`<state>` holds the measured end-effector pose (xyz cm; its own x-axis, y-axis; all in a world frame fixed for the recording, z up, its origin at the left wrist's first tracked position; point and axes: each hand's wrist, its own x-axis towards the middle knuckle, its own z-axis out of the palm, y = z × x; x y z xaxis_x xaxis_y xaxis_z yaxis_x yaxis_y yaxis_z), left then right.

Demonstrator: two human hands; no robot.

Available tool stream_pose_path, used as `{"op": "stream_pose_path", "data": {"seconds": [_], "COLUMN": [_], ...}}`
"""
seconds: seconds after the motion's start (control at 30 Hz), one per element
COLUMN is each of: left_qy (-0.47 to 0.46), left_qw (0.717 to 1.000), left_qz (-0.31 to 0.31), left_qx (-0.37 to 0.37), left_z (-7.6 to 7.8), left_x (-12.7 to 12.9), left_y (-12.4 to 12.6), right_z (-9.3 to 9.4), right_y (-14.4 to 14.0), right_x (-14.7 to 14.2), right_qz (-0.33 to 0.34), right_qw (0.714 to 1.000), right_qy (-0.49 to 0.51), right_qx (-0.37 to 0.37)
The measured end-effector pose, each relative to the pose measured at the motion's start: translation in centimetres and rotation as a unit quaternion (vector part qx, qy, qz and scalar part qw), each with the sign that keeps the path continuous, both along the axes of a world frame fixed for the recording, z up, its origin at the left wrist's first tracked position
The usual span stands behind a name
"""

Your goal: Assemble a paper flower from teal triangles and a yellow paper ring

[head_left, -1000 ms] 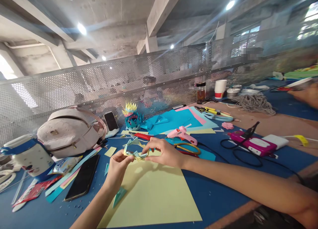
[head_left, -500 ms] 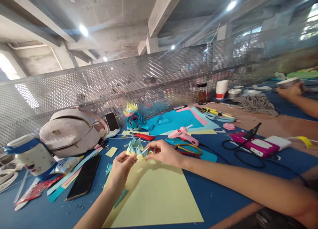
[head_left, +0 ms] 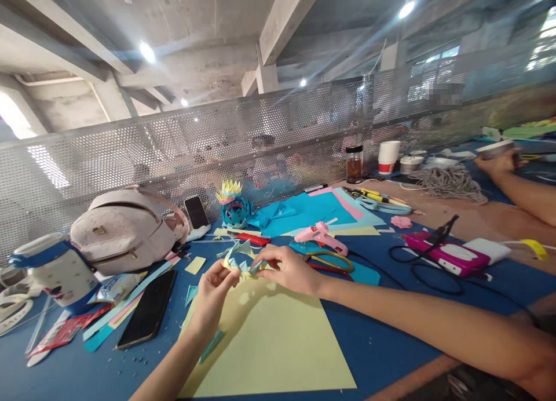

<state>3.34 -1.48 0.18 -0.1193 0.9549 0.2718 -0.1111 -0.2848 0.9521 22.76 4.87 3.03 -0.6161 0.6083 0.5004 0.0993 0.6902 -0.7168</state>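
My left hand (head_left: pixel 214 294) and my right hand (head_left: pixel 290 269) both pinch a small folded paper crown (head_left: pixel 240 259) of pale blue and yellow points, held just above a large pale yellow sheet (head_left: pixel 269 343) on the blue table. The left fingers grip its left side, the right fingers its right side. A finished paper flower (head_left: pixel 233 206) in teal, pink and yellow stands further back. A pink glue gun (head_left: pixel 319 235) and yellow-handled scissors (head_left: pixel 329 261) lie just right of my right hand.
A pink backpack (head_left: pixel 124 227), a black phone (head_left: pixel 147 315) and paper strips lie at left. Coloured sheets (head_left: pixel 313 210), a jar (head_left: pixel 354 164), a paper cup (head_left: pixel 386 156), rope (head_left: pixel 449 183) and a magenta device (head_left: pixel 447 256) lie at right. Another person's arm (head_left: pixel 516 183) is at far right.
My hands have turned the paper crown slightly between the fingers while staying in place. The other person's hand at far right moved back along the table holding a bowl.
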Motion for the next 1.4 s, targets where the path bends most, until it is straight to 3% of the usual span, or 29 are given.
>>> {"op": "stream_pose_path", "data": {"seconds": [0.17,0.3,0.43,0.67,1.13,1.3,1.4], "left_qy": [0.039,0.074,0.109,0.134,0.239,0.236,0.218], "left_qw": [0.999,0.996,0.991,0.983,0.962,0.964,0.968], "left_qz": [-0.010,-0.029,-0.038,-0.038,0.000,0.004,-0.014], "left_qx": [0.024,0.046,0.064,0.117,0.131,0.125,0.127], "left_z": [0.4,1.1,1.7,1.3,1.5,1.8,1.8], "left_x": [-0.9,-1.4,-1.3,-1.4,-1.7,-1.5,-1.4], "left_y": [-0.2,-0.4,-0.6,-0.7,-0.7,-0.7,-0.7], "right_z": [0.4,0.3,0.5,0.8,0.7,0.6,0.6], "right_y": [-0.2,0.3,0.6,1.1,1.2,1.3,1.4], "right_x": [0.5,1.1,1.6,1.9,1.5,1.5,1.4], "right_qz": [0.020,0.026,0.015,-0.005,-0.001,-0.002,0.000], "right_qw": [0.978,0.920,0.876,0.843,0.838,0.820,0.829], "right_qy": [0.037,0.045,0.036,0.018,-0.022,-0.021,-0.020], "right_qx": [0.202,0.389,0.480,0.538,0.546,0.571,0.558]}}
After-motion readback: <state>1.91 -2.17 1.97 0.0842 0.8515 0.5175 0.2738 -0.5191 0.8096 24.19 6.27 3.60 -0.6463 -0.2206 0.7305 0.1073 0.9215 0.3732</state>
